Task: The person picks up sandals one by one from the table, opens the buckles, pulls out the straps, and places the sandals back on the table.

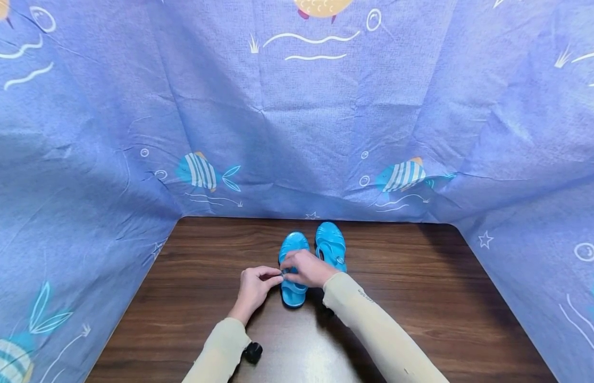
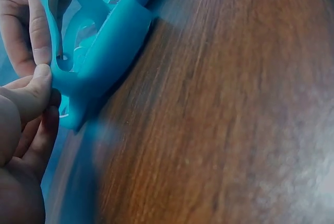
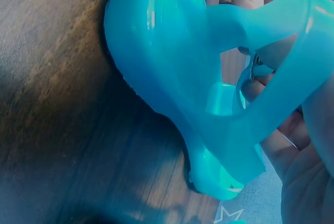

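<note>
A bright blue strappy sandal [image 1: 293, 295] lies on the table, its toe toward the back. At its left side my left hand [image 1: 254, 287] pinches the strap between thumb and fingertips; the left wrist view shows this thumb [image 2: 39, 80] close against the blue strap [image 2: 49, 20]. My right hand [image 1: 308, 267] reaches over the sandal from the right, its fingers curled at the ankle strap. In the right wrist view, a small metal buckle [image 3: 255, 63] shows at the right hand's [image 3: 302, 166] fingertips, partly hidden behind the broad strap [image 3: 279, 106].
A second blue sandal [image 1: 329, 239] lies just right of the first, farther back. The dark wood-grain table [image 1: 206, 250] meets a blue fish-print cloth [image 1: 306, 149] at the back and sides. A black round object [image 1: 253, 352] sits at the left wrist.
</note>
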A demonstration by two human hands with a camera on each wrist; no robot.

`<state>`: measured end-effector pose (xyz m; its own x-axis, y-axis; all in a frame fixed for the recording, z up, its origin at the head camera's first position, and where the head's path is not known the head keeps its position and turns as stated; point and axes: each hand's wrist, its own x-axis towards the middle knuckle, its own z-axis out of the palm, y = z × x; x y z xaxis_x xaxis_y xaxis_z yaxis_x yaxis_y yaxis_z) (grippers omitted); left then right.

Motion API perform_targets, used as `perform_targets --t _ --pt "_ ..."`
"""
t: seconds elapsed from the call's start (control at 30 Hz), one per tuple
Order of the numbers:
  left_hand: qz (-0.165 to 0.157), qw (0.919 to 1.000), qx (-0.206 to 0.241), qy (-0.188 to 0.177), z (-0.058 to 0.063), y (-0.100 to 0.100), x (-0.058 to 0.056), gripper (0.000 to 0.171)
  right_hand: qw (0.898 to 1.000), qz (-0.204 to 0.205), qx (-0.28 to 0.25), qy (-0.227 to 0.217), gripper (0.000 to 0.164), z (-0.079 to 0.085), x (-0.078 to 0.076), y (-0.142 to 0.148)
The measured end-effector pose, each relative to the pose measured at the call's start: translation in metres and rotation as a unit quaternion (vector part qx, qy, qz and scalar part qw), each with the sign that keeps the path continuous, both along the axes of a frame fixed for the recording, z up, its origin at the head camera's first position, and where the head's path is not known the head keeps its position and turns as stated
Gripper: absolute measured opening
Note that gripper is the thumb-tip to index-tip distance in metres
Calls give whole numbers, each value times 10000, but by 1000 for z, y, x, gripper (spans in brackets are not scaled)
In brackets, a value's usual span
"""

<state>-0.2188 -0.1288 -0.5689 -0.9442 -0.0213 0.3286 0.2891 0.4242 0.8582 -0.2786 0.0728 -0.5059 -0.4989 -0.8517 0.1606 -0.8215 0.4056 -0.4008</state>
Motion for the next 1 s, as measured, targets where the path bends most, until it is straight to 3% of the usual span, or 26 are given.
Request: perform_targets --t 0.3,0.5,1.0 --pt "-366 9959 462 -691 1 -2 1 8 9997 -109 224 78 18 -3 -2 1" --pt "-611 9844 934 -1358 1 -3 0 5 9996 -111 246 104 19 -1 -1 1" --pt "-548 9850 1118 -1196 -4 -2 3 7 9997 -53 166 144 18 0 0 -2"
